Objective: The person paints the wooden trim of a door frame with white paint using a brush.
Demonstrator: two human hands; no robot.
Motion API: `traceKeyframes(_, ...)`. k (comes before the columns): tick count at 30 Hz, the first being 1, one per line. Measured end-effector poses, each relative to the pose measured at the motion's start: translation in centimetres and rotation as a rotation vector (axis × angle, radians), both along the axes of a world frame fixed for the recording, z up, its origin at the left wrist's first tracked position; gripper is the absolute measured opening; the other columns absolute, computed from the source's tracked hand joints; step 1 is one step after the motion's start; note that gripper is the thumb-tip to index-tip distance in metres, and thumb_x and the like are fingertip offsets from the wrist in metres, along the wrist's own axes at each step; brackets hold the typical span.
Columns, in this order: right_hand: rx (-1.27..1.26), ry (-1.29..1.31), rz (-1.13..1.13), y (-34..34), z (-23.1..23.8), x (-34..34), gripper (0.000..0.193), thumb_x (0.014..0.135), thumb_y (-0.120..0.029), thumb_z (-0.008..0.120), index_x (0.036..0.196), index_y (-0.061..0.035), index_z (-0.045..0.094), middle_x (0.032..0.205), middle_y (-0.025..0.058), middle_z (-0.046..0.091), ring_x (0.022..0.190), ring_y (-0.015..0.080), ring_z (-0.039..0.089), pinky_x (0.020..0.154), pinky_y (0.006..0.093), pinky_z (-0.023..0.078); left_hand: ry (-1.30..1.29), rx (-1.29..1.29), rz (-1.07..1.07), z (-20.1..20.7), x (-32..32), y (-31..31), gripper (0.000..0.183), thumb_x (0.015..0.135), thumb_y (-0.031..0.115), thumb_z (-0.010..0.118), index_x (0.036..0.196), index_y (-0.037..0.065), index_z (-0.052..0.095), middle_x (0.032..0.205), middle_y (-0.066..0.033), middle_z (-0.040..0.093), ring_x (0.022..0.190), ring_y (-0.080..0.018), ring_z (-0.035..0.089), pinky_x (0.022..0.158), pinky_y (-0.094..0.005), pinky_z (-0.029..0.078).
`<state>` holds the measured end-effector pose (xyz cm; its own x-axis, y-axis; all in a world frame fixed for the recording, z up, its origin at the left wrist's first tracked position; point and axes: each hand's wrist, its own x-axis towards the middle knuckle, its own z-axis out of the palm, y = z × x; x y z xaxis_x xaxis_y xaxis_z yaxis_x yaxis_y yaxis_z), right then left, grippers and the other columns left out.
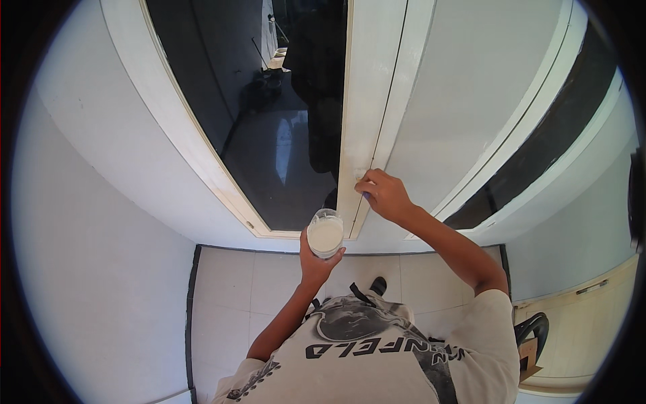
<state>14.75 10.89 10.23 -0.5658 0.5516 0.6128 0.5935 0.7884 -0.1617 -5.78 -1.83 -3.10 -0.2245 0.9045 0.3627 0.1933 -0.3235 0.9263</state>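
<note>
Presently, floor: pale square tiles (222,283) with thin joints; a dark skirting strip (190,306) edges them.
Walls: pale grey-white wall (108,222) at left, more of the same beyond the frame at right; straight edges bend at the lens rim.
Glass: dark pane (269,155) with reflections, set in a cream frame (373,74); a second dark pane (531,128) to the right.
Right corner: cream panel (579,330) with a small metal fitting; cardboard box (529,357) and a black curved object before it, kind unclear.
Writing: large dark lettering on the pale printed shirt (377,380); the cup's label, if any, cannot be made out.
Cup: clear cup (327,214) of off-white liquid (326,237), near the frame's lower end.
Left hand: left hand (317,264), grip wrapped around the cup.
Right hand: right hand (385,194) at the frame, fingertips drawn together; whether they pinch anything, cannot tell.
</note>
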Motion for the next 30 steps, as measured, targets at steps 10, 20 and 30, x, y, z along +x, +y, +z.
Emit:
traceKeyframes(10,0.774,0.212,0.009,1.8,17.9,-0.2,0.021,0.074,0.003,0.074,0.091,-0.0092,0.07,0.097,0.0079,0.067,0.092,0.0236,0.069,0.067,0.0304,0.056,-0.044,-0.013,0.003,0.3,-0.1,-0.1,0.092,0.069,0.012,0.09,0.142,-0.002,0.035,0.129,-0.0162,0.053,0.121,-0.0255,0.055,0.103,-0.0381,0.044)
traceKeyframes(20,0.164,-0.01,0.048,1.4,3.2,-1.3,0.019,0.071,-0.001,0.076,0.087,-0.0104,0.071,0.091,0.0054,0.066,0.086,0.0213,0.067,0.07,0.0335,0.056,0.015,-0.016,0.034,1.1,0.0,0.0,0.092,0.069,0.012,0.09,0.142,-0.002,0.035,0.129,-0.0166,0.053,0.122,-0.0265,0.055,0.103,-0.0386,0.044)
traceKeyframes(30,0.828,0.203,0.026,2.9,17.4,-1.3,0.028,0.065,0.001,0.077,0.09,-0.0093,0.071,0.094,0.0069,0.067,0.088,0.0237,0.068,0.065,0.031,0.056,-0.001,-0.01,0.024,0.7,-0.3,0.1,0.092,0.069,0.012,0.09,0.142,-0.002,0.036,0.129,-0.0165,0.054,0.121,-0.0264,0.055,0.103,-0.0387,0.044)
